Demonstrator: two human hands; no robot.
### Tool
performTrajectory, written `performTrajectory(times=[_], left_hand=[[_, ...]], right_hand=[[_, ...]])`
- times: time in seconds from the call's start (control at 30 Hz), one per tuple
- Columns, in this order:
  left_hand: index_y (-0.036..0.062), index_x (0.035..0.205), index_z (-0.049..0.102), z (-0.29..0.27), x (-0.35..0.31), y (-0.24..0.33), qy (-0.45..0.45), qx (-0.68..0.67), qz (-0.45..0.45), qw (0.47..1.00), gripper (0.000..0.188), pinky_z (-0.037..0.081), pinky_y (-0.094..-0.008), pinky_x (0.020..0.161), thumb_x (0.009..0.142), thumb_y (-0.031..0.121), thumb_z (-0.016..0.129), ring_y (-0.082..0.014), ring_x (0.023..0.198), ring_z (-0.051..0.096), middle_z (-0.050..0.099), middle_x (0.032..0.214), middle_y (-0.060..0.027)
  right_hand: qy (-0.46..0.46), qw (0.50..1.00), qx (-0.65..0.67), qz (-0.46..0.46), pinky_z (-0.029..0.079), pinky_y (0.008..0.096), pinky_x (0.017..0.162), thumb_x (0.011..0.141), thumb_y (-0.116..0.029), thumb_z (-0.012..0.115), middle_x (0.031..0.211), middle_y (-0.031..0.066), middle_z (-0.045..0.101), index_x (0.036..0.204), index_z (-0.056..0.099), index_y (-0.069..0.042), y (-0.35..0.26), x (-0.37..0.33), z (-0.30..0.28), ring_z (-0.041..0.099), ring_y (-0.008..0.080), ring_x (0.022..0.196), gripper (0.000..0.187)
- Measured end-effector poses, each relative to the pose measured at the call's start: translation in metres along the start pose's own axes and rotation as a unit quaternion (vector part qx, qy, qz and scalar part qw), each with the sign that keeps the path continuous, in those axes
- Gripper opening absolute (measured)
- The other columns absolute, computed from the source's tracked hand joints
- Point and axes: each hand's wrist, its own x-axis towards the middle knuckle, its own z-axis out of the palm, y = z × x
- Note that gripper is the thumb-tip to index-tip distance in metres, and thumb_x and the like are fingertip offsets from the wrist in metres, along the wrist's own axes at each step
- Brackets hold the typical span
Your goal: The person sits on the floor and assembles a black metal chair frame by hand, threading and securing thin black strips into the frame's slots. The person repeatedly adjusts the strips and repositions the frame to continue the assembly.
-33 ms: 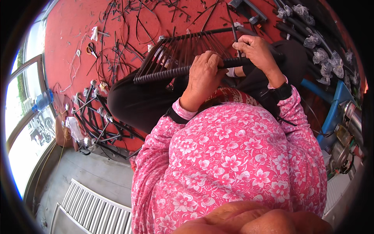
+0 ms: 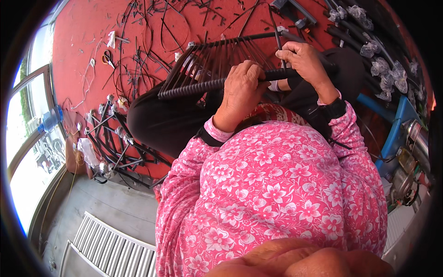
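While wrapped bar (image 2: pixel 198 87) lies beneath left fingers (image 2: pixel 251 71), strip (image 2: pixel 277 36) between right fingers (image 2: pixel 287 55)

Head-worn fisheye, left of a side-by-side pair, looking steeply down and forward. Pink shirt (image 2: pixel 272 184) very close, filling near middle; left hand (image 2: pixel 241 90) and right hand (image 2: pixel 302 62) a little farther off, beyond it. Red floor (image 2: pixel 76 53) spreads across far side. Wide reach: window (image 2: pixel 33 134) bends along left rim, white slatted rack (image 2: pixel 110 247) at near left, blue stand (image 2: pixel 398 131) at right.
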Motion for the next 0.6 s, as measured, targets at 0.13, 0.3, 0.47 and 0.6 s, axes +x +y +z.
performTrajectory(times=[0.13,0.3,0.47,0.6], left_hand=[[0.0072,0.089,0.059,0.001,0.000,-0.003,0.001,0.007,0.006,1.000,0.031,0.046,-0.0416,0.076,0.070,0.011,0.083,-0.0303,0.087,0.061,0.061,0.092,-0.0073],[0.0080,0.091,0.060,-0.001,0.003,-0.003,-0.006,0.013,0.011,1.000,0.033,0.048,-0.0405,0.076,0.069,0.013,0.084,-0.0303,0.091,0.063,0.063,0.097,-0.0073],[0.0093,0.101,0.062,0.012,0.013,-0.001,0.012,0.014,0.121,0.993,0.032,0.047,-0.0397,0.082,0.074,0.016,0.078,-0.0274,0.098,0.060,0.060,0.104,-0.0071],[0.0096,0.115,0.066,0.026,0.014,-0.006,-0.026,0.078,0.171,0.982,0.039,0.048,-0.0388,0.084,0.077,0.017,0.075,-0.0243,0.100,0.061,0.060,0.111,-0.0058]], right_hand=[[-0.015,0.999,-0.014,0.037,0.041,0.0363,0.055,0.090,-0.025,0.071,0.059,0.0086,0.053,0.080,0.068,0.000,0.005,0.004,0.003,0.050,0.0164,0.054,0.027],[-0.032,0.996,-0.044,0.065,0.042,0.0366,0.056,0.089,-0.028,0.071,0.059,0.0089,0.056,0.080,0.069,-0.001,0.008,0.011,0.005,0.054,0.0179,0.055,0.028],[-0.014,0.997,-0.024,0.072,0.045,0.0355,0.056,0.087,-0.027,0.073,0.061,0.0090,0.062,0.084,0.072,0.000,0.012,0.017,0.010,0.059,0.0177,0.057,0.027],[-0.011,0.996,0.017,0.085,0.046,0.0348,0.056,0.086,-0.025,0.074,0.064,0.0097,0.065,0.084,0.073,0.002,0.019,0.022,0.013,0.061,0.0173,0.058,0.027]])
